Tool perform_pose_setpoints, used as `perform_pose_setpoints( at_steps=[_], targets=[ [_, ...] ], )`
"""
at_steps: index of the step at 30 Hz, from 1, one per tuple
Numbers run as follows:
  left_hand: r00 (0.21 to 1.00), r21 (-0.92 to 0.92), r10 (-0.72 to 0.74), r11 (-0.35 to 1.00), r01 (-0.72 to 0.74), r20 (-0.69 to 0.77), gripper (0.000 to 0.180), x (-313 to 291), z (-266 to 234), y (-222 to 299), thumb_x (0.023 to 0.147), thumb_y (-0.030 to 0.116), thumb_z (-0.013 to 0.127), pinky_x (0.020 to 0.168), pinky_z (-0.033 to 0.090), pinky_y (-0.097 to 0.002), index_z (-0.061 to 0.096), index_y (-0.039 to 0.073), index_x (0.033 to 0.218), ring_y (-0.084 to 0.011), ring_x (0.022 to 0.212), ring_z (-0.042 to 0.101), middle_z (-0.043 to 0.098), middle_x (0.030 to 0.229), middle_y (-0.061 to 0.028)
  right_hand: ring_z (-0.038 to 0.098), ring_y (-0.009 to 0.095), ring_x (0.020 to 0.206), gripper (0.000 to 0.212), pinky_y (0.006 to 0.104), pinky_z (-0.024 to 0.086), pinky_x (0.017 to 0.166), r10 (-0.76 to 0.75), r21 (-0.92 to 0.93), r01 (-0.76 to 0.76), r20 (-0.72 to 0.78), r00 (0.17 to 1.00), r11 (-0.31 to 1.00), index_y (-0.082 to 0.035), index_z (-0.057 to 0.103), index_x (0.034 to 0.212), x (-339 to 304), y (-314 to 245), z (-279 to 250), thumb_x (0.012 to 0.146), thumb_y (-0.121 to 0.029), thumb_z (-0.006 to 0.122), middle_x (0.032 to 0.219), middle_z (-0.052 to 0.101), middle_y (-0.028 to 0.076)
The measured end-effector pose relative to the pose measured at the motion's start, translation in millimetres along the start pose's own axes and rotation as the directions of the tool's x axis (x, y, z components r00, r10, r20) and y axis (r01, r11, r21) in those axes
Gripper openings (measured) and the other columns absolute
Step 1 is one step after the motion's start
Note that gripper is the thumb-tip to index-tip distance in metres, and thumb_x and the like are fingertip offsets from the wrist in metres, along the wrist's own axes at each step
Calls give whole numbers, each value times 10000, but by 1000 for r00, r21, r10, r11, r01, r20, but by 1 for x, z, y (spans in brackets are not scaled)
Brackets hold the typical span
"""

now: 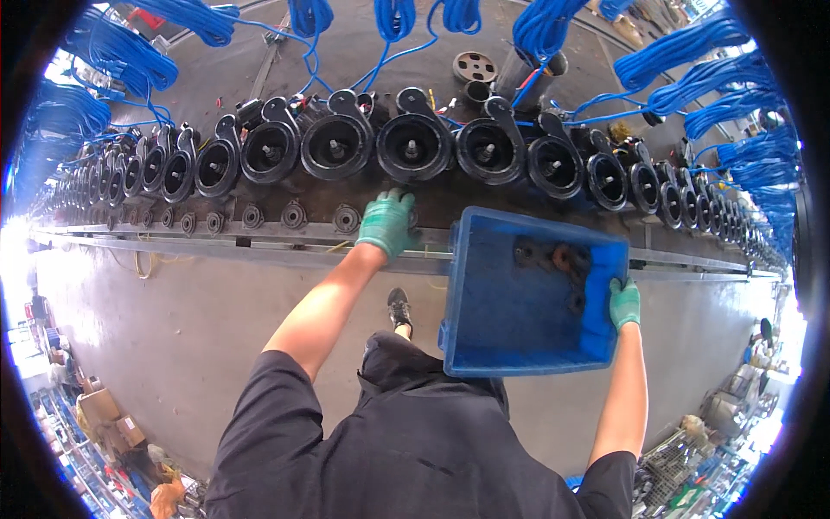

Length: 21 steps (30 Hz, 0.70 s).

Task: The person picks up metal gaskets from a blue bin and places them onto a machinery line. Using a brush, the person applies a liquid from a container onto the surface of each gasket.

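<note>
My left hand [386,225] was over the near edge of the bench [207,78], palm down, fingers pointing away from me and fairly close together; couldn't tell if anything sat under them. Nearest disc [347,219] lay just left of that hand, flat, round, so no long axis to speak of; touching or not, unclear. Other discs [294,214] ran in a row further left. A black housing [414,143] stood just past my fingertips, a bit right. My right hand [624,303] was closed on the right wall of the blue bin [501,320], well apart from that disc, so left was clearly the nearer hand. Bin sat between my hands, open face up, loose parts [566,258] toward its far right corner
</note>
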State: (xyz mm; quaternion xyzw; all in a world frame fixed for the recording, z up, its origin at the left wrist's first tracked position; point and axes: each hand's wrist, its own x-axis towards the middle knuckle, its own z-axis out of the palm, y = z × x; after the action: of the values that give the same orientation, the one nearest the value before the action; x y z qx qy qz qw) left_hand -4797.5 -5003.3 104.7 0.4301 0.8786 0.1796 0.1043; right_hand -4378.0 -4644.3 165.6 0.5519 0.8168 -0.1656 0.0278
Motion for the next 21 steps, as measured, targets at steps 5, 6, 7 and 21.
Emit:
perform_pose_setpoints(
  at_steps=[5,6,7,21],
  targets=[
    [934,-239,-133,970,54,-332,816,-16,-15,12,657,324,895,1041,454,-487,561,-10,1322,-424,1218,538,565,1313,-260,601,483,1161,552,521,471,999,-57,1,57,9,998,998,17,538,1372,7,4,-3,984,-374,561,1254,629,309],
    [903,-92,-85,994,51,-420,735,-23,-17,13,702,249,877,1034,468,-452,563,-11,1313,-386,1200,553,569,1281,-241,601,484,1160,558,524,468,1004,-69,12,69,19,997,998,15,534,1377,8,-1,-6,980,-377,560,1250,630,309],
    [869,42,-31,997,59,-494,657,-33,-13,14,747,175,859,1027,483,-417,564,-11,1304,-349,1181,568,573,1249,-222,601,485,1160,565,527,465,1009,-75,9,75,32,997,997,13,530,1382,9,-5,-11,977,-380,559,1247,631,309],
    [897,-85,396,918,-387,198,494,42,93,418,854,195,735,964,518,-475,583,54,1303,-400,1144,611,608,1268,-205,644,489,1084,507,542,496,966,-94,70,83,170,981,994,-11,558,1280,51,64,-68,969,-411,537,1132,674,320]
  ],
)
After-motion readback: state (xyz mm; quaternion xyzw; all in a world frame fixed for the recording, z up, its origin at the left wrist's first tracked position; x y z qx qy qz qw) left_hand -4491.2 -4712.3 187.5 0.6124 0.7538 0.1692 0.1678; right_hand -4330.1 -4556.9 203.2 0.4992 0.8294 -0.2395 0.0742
